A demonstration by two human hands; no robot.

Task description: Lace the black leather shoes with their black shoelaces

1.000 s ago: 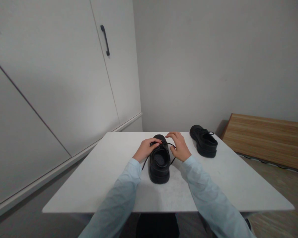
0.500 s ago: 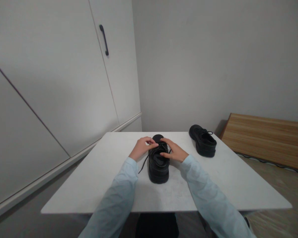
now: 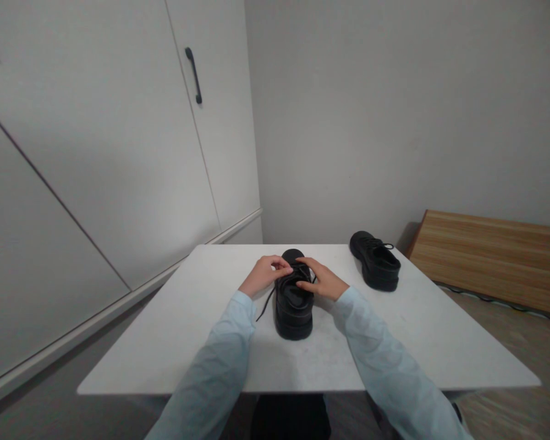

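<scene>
A black lace-up shoe [image 3: 294, 308] stands on the white table [image 3: 187, 324], heel toward me. My left hand [image 3: 261, 276] pinches its black lace [image 3: 264, 302] at the shoe's top left; a loose end trails down the left side onto the table. My right hand [image 3: 323, 281] rests on the shoe's right side, fingers closed on the lace over the tongue. Both hands meet above the lacing. A second black shoe [image 3: 376, 267] sits apart at the table's back right, its laces tied.
White cabinet doors with a dark handle [image 3: 194, 75] rise at the left. A grey wall stands behind the table. A low wooden board [image 3: 490, 256] lies on the floor at the right, with a dark cable running along it.
My right hand came in from the shoe's right side onto the lacing, and both hands drew together over the tongue. The loop of lace on the right is gone from view.
</scene>
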